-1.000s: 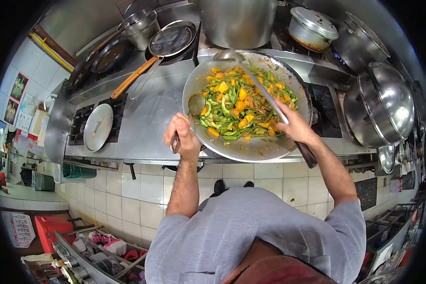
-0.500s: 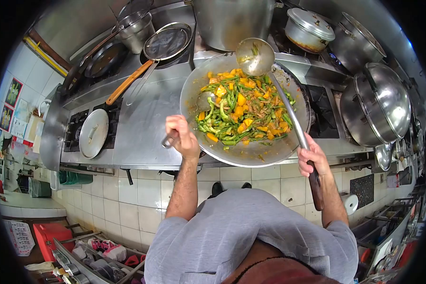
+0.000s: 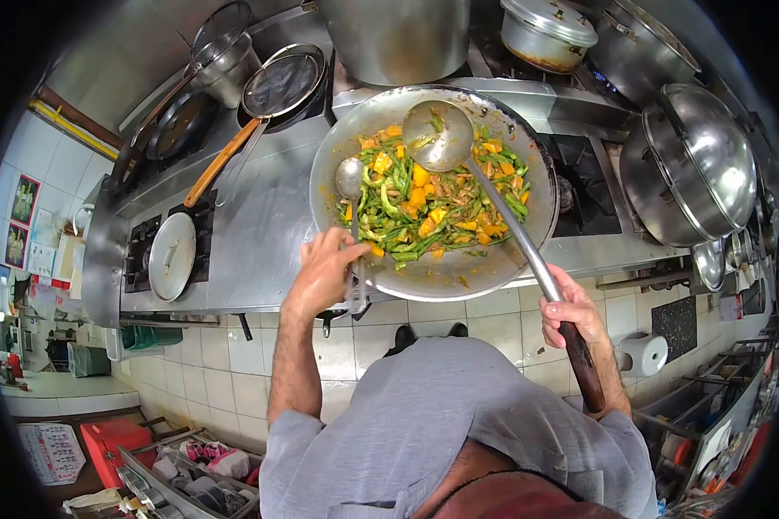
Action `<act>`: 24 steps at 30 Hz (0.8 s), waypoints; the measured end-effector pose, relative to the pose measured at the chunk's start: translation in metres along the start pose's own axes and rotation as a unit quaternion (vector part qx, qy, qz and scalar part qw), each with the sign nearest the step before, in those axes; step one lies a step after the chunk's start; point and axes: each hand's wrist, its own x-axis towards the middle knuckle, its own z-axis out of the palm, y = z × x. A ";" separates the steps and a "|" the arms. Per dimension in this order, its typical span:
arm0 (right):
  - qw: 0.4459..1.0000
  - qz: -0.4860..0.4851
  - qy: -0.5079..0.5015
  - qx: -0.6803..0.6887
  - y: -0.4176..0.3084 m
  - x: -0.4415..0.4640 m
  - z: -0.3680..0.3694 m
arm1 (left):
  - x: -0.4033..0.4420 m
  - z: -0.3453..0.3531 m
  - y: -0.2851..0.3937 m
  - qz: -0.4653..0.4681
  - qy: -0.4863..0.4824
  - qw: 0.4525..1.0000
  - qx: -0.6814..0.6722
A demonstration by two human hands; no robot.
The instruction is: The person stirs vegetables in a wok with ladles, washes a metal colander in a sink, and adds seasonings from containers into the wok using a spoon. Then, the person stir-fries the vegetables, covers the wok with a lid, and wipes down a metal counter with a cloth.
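Note:
A wide metal wok (image 3: 322, 151) holds green beans and orange squash chunks (image 3: 428, 221) mixed together. My right hand (image 3: 576, 313) is closed round the dark wooden handle of a large ladle (image 3: 519, 229). The ladle's round bowl is over the vegetables near the far side, with a few green bits in it. At the wok's near left rim, my left hand (image 3: 325, 270) grips the handle of a smaller metal spoon (image 3: 349, 178). That spoon's bowl lies over the food at the wok's left side.
Left of the wok is a steel counter (image 3: 255, 229) with a wooden-handled strainer (image 3: 277, 86). A lid (image 3: 173, 257) rests on the left burner. Behind stands a big stockpot (image 3: 398, 39), with a lidded pot (image 3: 547, 39) beside it. Large steel bowls (image 3: 692, 169) stand at right.
The ladle bowl has moved toward me and over the food. My left hand has turned over, and the small spoon now stands more clear of the vegetables. The view has shifted slightly.

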 end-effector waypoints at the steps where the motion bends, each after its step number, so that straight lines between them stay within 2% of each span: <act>1: 1.000 0.007 -0.004 0.006 0.000 -0.001 -0.002 | 0.008 0.003 0.006 0.000 -0.068 0.997 0.030; 2: 1.000 0.005 -0.006 0.007 0.000 -0.003 -0.003 | 0.015 0.004 0.010 0.000 -0.135 0.989 0.061; 4: 1.000 0.001 -0.024 0.013 0.001 -0.006 -0.006 | 0.027 0.015 0.005 0.035 -0.132 0.989 0.052; 6: 1.000 0.004 -0.020 0.019 0.003 -0.010 -0.008 | 0.050 0.020 0.004 0.088 -0.005 0.994 0.071; 10: 0.999 0.003 -0.030 0.026 0.006 -0.013 -0.015 | 0.115 0.037 0.027 0.073 0.204 0.973 0.075; 14: 0.999 0.012 -0.035 0.023 0.005 -0.017 -0.019 | 0.166 0.067 0.024 0.043 0.207 0.970 0.120; 16: 0.999 0.013 -0.044 0.028 0.004 -0.020 -0.020 | 0.183 0.079 0.018 0.022 0.225 0.952 0.205; 17: 0.998 0.013 -0.051 0.033 0.003 -0.022 -0.021 | 0.188 0.084 0.016 0.022 0.225 0.952 0.204; 20: 0.999 0.012 -0.049 0.009 0.004 -0.026 -0.025 | 0.195 0.089 0.020 0.006 0.203 0.956 0.212; 22: 0.999 0.015 -0.047 0.012 0.004 -0.029 -0.026 | 0.192 0.088 0.032 -0.011 0.140 0.972 0.189; 24: 0.999 0.015 -0.049 0.001 0.003 -0.031 -0.029 | 0.191 0.090 0.038 -0.021 0.118 0.975 0.188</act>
